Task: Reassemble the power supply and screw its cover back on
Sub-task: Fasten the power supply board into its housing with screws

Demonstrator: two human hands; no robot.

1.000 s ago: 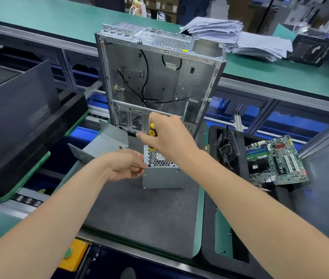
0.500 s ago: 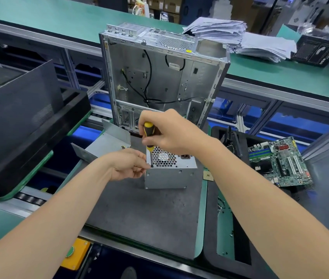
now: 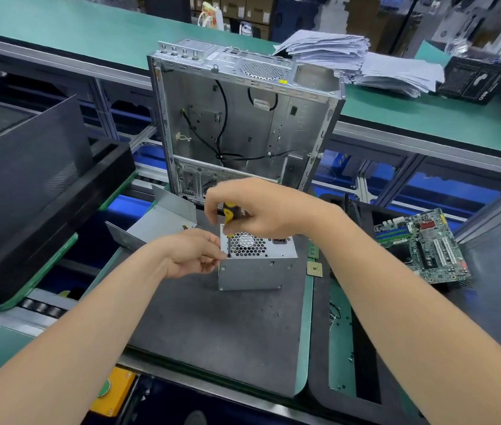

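Bench: one long green-topped workbench point(image 3: 96, 29) runs behind everything.
Case: one open silver metal computer case point(image 3: 301, 124) stands upright, with black cables hanging inside. It has a small yellow sticker on its top edge and a white tag on one cable, both too small to read.
Tray: one black moulded tray point(image 3: 59, 216) sits at the left.
Mat: one dark grey work mat point(image 3: 212, 326) with a green edge lies in front of the case.
Papers: two heaps of white sheets point(image 3: 350, 53) lie on the bench. The print is unreadable.
Box: one black carton point(image 3: 475, 78) lies beside the papers. Its white lettering is blurred.
Board: one green motherboard point(image 3: 423, 246) lies at the right, well apart from the mat.
Power supply: one grey metal power supply box point(image 3: 256, 271) stands on the mat, just in front of the case, with its honeycomb fan grille and black socket facing up.
Cover plate: one bent grey sheet-metal panel point(image 3: 163, 219) lies to the left of the supply.
Right hand: the right hand point(image 3: 261, 207) is closed around the handle of one yellow-and-black-handled screwdriver point(image 3: 229, 214), held upright over the supply's near-left corner.
Left hand: the left hand point(image 3: 192, 253) has its fingertips pinched together at the shaft's lower end. I cannot tell whether a screw is there.
Chip: one small gold square processor chip point(image 3: 314, 269) lies just right of the supply.
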